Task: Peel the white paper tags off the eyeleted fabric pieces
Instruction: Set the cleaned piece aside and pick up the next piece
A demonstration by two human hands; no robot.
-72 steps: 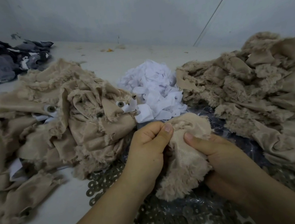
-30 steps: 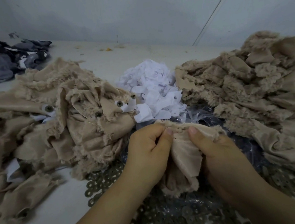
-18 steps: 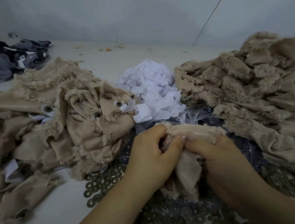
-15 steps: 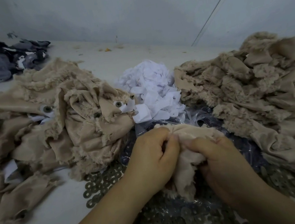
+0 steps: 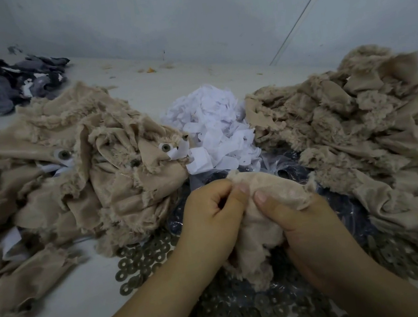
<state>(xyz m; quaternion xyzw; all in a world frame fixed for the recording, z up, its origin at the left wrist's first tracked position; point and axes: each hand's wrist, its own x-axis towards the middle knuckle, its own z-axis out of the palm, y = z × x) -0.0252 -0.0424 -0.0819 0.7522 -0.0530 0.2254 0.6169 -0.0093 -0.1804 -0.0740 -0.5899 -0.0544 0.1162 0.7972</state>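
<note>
Left hand (image 5: 209, 211) and right hand (image 5: 296, 213) both pinch one beige fleece piece (image 5: 260, 220) between thumb and curled fingers. Peeled white paper tags (image 5: 214, 128) lie heaped just beyond, between two fleece piles.

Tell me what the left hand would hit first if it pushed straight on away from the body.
Probably the heap of white paper tags just beyond the left hand and the fabric piece it grips; depth is hard to judge.

Both hands, left hand (image 5: 210, 212) and right hand (image 5: 308, 227), pinch one beige fabric piece (image 5: 263, 204) over scattered metal washers (image 5: 141, 256), before the white tag heap (image 5: 215, 131) mid-worktop.
</note>
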